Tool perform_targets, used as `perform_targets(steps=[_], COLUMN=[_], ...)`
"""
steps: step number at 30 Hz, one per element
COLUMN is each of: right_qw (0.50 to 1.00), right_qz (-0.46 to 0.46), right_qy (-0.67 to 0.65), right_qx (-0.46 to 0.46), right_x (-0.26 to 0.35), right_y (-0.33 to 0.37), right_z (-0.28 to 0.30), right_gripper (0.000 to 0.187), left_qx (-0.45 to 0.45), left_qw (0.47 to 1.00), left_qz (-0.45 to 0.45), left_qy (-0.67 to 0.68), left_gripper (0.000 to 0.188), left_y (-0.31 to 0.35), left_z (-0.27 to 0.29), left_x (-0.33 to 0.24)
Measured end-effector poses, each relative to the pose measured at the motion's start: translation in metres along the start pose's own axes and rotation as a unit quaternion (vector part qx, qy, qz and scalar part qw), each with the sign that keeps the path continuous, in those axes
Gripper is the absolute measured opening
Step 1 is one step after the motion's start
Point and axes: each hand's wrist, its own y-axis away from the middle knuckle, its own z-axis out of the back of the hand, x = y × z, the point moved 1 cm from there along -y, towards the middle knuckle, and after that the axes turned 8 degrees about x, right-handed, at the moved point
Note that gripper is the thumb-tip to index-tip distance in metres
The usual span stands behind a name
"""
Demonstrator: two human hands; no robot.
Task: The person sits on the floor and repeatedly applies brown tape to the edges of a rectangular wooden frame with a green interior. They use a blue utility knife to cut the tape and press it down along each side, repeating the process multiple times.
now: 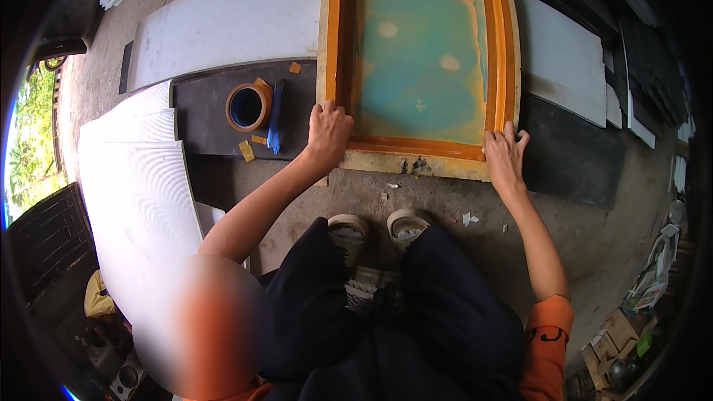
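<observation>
A screen-printing frame [506,44] with a pale wooden outside and orange-brown inner edges lies in front of me at the far middle. Its mesh [416,59] is teal-green with small pale star-like marks. My left hand [330,134] grips the near left corner, fingers curled over the edge. At the near right corner, my right hand [506,156] is closed on the rim with its fingertips over the top. What lies under the frame is hidden. Left of it, a round brown tub [247,107] with dark blue inside stands beside a narrow blue tool [275,117].
A black board [204,119] carries the tub and a few yellowish scraps [246,151]. White sheets [134,200] are stacked at the left, a long white board [238,22] behind. More white panels [564,67] lie at the right. Clutter [620,341] lines the lower right.
</observation>
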Motion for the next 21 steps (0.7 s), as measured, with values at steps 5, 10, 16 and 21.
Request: perform_targets(steps=[5, 10, 16, 21], right_qw=[1.000, 0.994, 0.986, 0.994], right_qz=[0.005, 0.008, -0.008, -0.003], right_qy=[0.026, 0.100, 0.164, 0.106], right_qx=[-0.007, 0.046, 0.024, 0.024], right_x=[0.002, 0.010, 0.008, -0.005], right_y=[-0.001, -0.008, -0.011, -0.008], right_z=[-0.004, 0.000, -0.001, 0.011], right_gripper=[0.013, 0.017, 0.019, 0.027], left_qx=[0.015, 0.050, 0.067, 0.079], left_qw=[0.999, 0.994, 0.991, 0.989], left_qz=[0.016, 0.030, 0.034, 0.034], left_qy=[-0.026, -0.093, -0.115, -0.122], left_gripper=[0.009, 0.009, 0.013, 0.015], left_y=[-0.003, -0.006, -0.008, -0.009], left_z=[-0.003, 0.000, 0.001, 0.001], left_x=[-0.004, -0.012, -0.016, -0.015])
